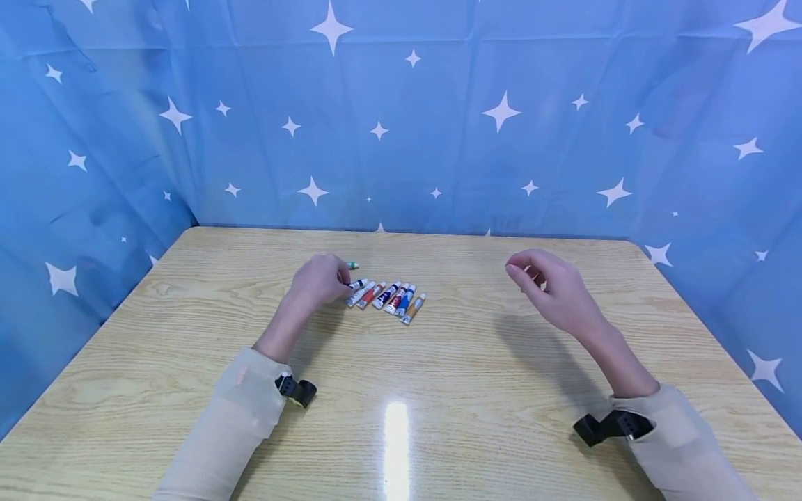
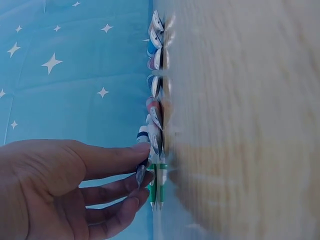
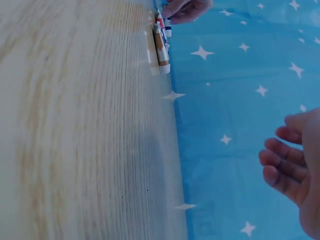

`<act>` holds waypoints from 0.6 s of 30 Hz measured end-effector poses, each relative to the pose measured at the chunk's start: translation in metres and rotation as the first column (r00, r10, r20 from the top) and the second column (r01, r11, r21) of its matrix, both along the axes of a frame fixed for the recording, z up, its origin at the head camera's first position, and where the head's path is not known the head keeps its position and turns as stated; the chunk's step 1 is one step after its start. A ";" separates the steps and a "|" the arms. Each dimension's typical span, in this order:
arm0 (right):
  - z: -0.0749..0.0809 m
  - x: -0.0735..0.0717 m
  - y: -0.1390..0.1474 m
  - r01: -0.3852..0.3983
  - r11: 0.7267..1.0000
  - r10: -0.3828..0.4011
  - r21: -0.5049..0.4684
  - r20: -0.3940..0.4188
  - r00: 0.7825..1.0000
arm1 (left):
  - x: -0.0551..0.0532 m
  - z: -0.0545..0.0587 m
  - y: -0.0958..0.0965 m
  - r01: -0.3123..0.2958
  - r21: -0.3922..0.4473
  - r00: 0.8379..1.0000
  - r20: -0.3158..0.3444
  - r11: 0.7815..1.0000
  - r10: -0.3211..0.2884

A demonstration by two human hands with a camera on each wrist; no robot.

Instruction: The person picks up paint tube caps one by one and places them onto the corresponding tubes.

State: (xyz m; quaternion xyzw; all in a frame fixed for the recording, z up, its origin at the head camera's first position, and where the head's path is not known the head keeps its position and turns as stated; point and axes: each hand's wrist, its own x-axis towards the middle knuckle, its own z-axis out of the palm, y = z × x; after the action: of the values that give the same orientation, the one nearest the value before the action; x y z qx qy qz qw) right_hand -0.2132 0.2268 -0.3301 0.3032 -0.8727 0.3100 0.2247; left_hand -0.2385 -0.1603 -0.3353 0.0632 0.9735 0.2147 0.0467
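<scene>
My left hand (image 1: 318, 280) is over the left end of a loose row of small paint tubes. Between its thumb and fingers it pinches a paint tube with a dark blue band (image 2: 143, 134), white cap upward. Just right of that hand lie a pale tube (image 1: 360, 295) and an orange-red tube (image 1: 371, 296). Farther right come a dark violet tube (image 1: 386, 296), a red tube (image 1: 396, 299), a blue tube (image 1: 406, 300) and an ochre tube (image 1: 413, 309). A green tube (image 1: 352, 265) shows partly behind the left hand. My right hand (image 1: 554, 289) hovers above the table's right side, fingers loosely curled, holding nothing.
The wood-grain table (image 1: 464, 390) has rounded far corners and a bright light reflection near its front. A blue curtain with white stars (image 1: 438, 125) hangs behind and along both sides. Each sleeve carries a black wrist camera (image 1: 297, 390).
</scene>
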 end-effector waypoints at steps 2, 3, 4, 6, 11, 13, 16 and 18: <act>0.000 0.000 0.000 0.001 1.000 -0.001 0.001 0.001 1.000 | 0.000 -0.001 0.000 -0.011 0.002 1.000 0.010 1.000 0.011; 0.000 0.000 0.000 0.001 1.000 -0.001 0.001 0.001 1.000 | 0.000 -0.001 -0.001 -0.015 0.004 1.000 0.016 1.000 0.015; 0.000 -0.001 0.001 0.002 1.000 -0.002 0.002 0.000 1.000 | 0.000 -0.002 -0.001 -0.016 0.007 1.000 0.022 1.000 0.016; 0.000 -0.001 0.001 0.003 1.000 -0.003 0.003 -0.002 1.000 | -0.001 -0.003 -0.001 -0.011 0.011 1.000 0.028 1.000 0.011; 0.000 -0.002 0.002 0.010 1.000 -0.010 0.004 -0.003 1.000 | -0.001 -0.003 -0.003 0.013 0.029 0.999 0.040 1.000 -0.014; 0.000 -0.002 0.002 0.014 1.000 -0.014 0.005 0.001 1.000 | 0.000 -0.003 -0.003 0.022 0.036 0.999 0.044 0.999 -0.023; 0.000 -0.001 0.002 0.019 1.000 -0.019 0.007 0.009 1.000 | 0.000 -0.002 -0.004 0.030 0.039 0.999 0.043 0.999 -0.032; 0.001 -0.001 0.003 0.024 1.000 -0.024 0.008 0.016 1.000 | 0.000 -0.001 -0.005 0.025 0.036 0.999 0.037 0.999 -0.027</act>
State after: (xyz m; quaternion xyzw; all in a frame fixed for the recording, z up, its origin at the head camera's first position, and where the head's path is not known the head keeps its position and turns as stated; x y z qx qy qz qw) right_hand -0.2141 0.2301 -0.3292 0.2912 -0.8792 0.3061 0.2203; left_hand -0.2387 -0.1652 -0.3367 0.0727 0.9676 0.2325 0.0667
